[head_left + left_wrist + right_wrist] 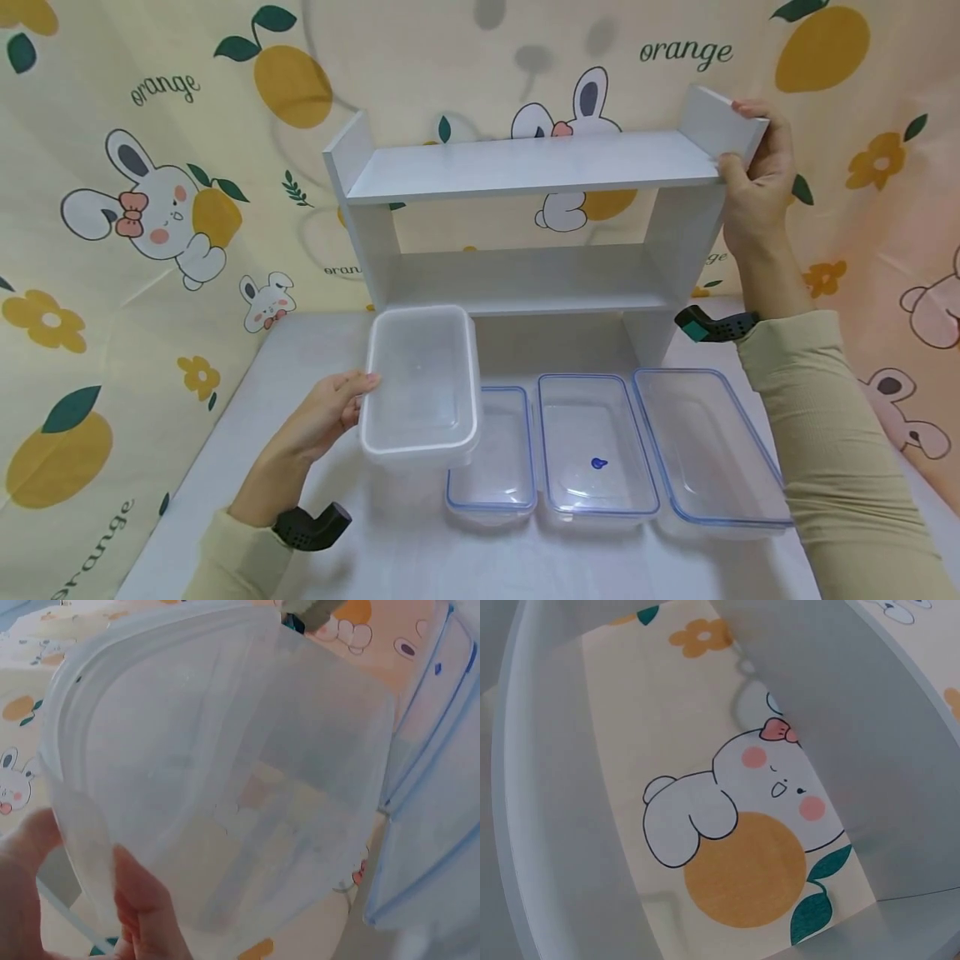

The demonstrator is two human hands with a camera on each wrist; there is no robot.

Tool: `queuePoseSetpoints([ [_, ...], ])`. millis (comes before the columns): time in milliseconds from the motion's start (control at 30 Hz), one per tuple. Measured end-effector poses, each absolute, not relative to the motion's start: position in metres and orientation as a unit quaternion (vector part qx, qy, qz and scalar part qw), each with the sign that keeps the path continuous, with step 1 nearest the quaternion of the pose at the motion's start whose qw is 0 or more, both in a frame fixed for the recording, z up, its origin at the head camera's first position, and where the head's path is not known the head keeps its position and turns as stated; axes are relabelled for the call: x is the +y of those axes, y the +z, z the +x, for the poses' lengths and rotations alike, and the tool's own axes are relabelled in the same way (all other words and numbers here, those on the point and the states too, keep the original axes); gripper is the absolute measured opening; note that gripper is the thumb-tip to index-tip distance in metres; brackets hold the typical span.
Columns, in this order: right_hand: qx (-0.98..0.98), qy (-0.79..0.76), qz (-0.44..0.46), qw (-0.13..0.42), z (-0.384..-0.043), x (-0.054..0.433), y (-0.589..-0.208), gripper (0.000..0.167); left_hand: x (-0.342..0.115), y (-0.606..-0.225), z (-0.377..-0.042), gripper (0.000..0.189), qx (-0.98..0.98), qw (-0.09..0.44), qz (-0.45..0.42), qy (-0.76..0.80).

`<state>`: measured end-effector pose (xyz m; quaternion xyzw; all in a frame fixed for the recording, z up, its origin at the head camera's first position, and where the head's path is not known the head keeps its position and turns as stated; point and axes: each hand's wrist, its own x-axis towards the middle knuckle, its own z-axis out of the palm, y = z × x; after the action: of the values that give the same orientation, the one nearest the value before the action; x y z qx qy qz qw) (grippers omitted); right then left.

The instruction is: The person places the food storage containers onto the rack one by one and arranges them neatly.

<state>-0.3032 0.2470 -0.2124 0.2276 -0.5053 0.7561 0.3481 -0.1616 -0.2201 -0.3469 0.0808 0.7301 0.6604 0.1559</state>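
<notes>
My left hand [326, 412] pinches the left edge of a clear plastic food container with a whitish lid [422, 383], lifted and tilted in front of the shelf. The left wrist view shows the thumb and fingers gripping the side of this container [225, 765]. At the upper right, my right hand [761, 179] grips the raised end panel of a white two-tier shelf [525, 279]. The right wrist view looks into the shelf's opening, past its boards [547, 787], and that hand is out of sight there.
Three clear containers with blue-rimmed lids stand in a row on the white table: a small one [492, 450], a middle one [597, 442] and a larger one [712, 446]. A patterned cloth [247, 192] with rabbits and oranges hangs behind.
</notes>
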Motion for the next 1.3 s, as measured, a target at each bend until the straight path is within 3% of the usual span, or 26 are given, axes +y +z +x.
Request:
queuePoseSetpoints([
  [967,-0.511,0.750,0.228,0.353,-0.304,0.248,-0.214,0.043,-0.183,-0.306,-0.163,0.044,0.694,0.133,0.112,0.699],
  [1300,-0.514,0.747,0.224,0.357,-0.307,0.250,-0.215,0.044,-0.173,-0.289,-0.166,0.063,0.684,0.106,0.117,0.713],
])
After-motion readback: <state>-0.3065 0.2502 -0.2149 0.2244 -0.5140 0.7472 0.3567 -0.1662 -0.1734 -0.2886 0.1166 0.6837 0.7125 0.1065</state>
